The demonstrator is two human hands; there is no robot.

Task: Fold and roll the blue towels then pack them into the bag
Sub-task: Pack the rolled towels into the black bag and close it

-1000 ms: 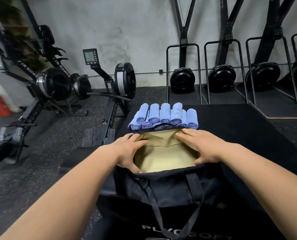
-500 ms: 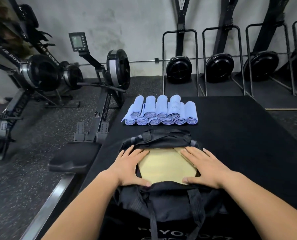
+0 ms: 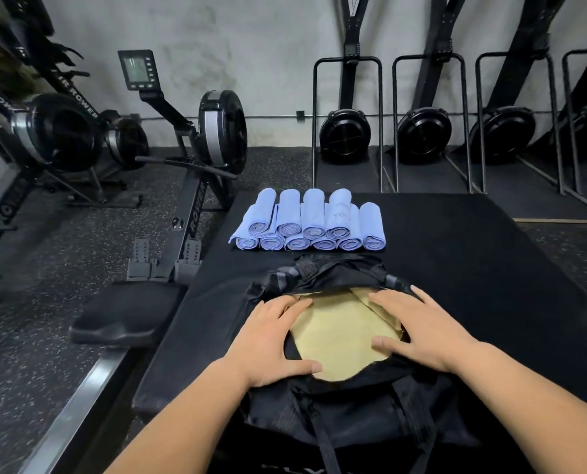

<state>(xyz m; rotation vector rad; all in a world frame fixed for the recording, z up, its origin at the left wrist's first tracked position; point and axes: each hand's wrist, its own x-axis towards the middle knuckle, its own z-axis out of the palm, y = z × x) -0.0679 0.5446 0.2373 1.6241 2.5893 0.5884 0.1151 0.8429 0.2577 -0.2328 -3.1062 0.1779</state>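
On the left, at 9 o'clock from the desk (image 3: 490, 268), a rowing machine (image 3: 196, 159) stands on the floor, close beside the desk edge. The stack of rolled blue towels (image 3: 309, 224) lies at 12 o'clock from the bag (image 3: 353, 415), just beside its far rim. I count about 10 rolls in 2 layers, 6 below and 4 above. The leftmost roll shows a loose flap and it is near that 9 o'clock edge. I think a careless pull on one lower roll could open it, or could push the upper rolls off the desk to the floor.

The left hand (image 3: 271, 340) lies flat on the 9 o'clock side of the bag mouth. Its fingers are spread and pinch nothing, and the thumb runs along the near rim. Between the 2 hands the tan lining (image 3: 340, 333) is visible, and no towel is inside yet. The right hand (image 3: 422, 330) presses in the same way on the 3 o'clock side, with fingers spread over the lining and the rim.

The bag is soft. In my judgement the mouth will probably fall shut when the hands lift, so a roll may catch on the rim or on the straps at 6 o'clock and unroll.
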